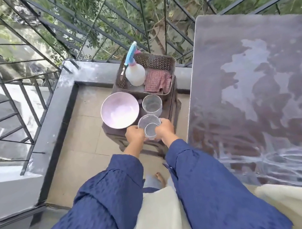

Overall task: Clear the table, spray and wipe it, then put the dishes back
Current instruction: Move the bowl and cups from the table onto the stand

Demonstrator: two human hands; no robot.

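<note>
We clasp the clear glass tumbler (149, 127) between left hand (134, 135) and right hand (165, 129) at the dark stool (152, 146)'s near edge, likely bound for the wet worktop (265, 116).

Two glasses are counted: a near glass (150, 129) and a far glass (152, 105). One bowl (120, 113), one spray bottle (135, 73), one cloth (158, 82) and one basket (159, 61) are seen.
</note>
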